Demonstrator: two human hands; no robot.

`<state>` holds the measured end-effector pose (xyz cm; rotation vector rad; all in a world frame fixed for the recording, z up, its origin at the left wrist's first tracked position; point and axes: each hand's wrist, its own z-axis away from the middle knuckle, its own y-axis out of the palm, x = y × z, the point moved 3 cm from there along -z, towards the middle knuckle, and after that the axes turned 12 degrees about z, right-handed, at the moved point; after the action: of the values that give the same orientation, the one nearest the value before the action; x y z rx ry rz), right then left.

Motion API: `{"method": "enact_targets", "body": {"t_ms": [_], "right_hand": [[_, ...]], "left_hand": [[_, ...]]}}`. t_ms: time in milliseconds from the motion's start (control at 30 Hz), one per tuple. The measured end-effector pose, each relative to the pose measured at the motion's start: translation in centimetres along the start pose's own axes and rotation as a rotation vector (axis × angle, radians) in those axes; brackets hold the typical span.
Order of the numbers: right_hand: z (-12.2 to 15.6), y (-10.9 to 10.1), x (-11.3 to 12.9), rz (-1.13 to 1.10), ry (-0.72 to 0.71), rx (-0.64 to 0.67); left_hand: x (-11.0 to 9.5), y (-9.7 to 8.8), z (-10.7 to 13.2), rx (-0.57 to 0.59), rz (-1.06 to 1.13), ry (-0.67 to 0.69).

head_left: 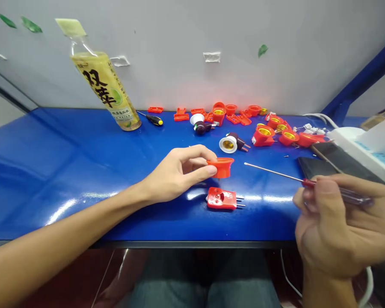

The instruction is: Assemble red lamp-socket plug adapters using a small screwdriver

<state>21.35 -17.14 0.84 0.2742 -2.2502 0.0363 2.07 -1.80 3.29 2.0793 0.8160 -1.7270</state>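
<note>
Between the pinching left fingers sits a red cup, while the right fingers grip a screwdriver.

Bottle label: large "双萃", seemingly; smaller print too blurred.

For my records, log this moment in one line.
left hand: holds flared red plastic part | right hand: holds clear-handled metal screwdriver | blue table: red two-pin plug
</note>
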Motion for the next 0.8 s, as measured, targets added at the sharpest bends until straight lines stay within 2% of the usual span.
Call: {"method": "enact_targets", "body": {"t_ms": [67,233,400,800], "right_hand": [[0.02,0.01,-0.08,0.019,0.015,0.002],[0.05,-0.11,-0.14,0.044,0.015,0.014],[0.02,-0.06,0.07,0.087,0.003,0.028],[0.11,0.18,0.14,0.12,-0.01,0.093]], "left_hand": [[0.04,-0.11,-0.03,0.031,-0.052,-0.007],[-0.22,-0.26,0.1,0.074,-0.246,0.078],[-0.6,-0.03,0.32,0.154,-0.291,0.123],[-0.47,-0.11,0.36,0.183,-0.421,0.174]]}}
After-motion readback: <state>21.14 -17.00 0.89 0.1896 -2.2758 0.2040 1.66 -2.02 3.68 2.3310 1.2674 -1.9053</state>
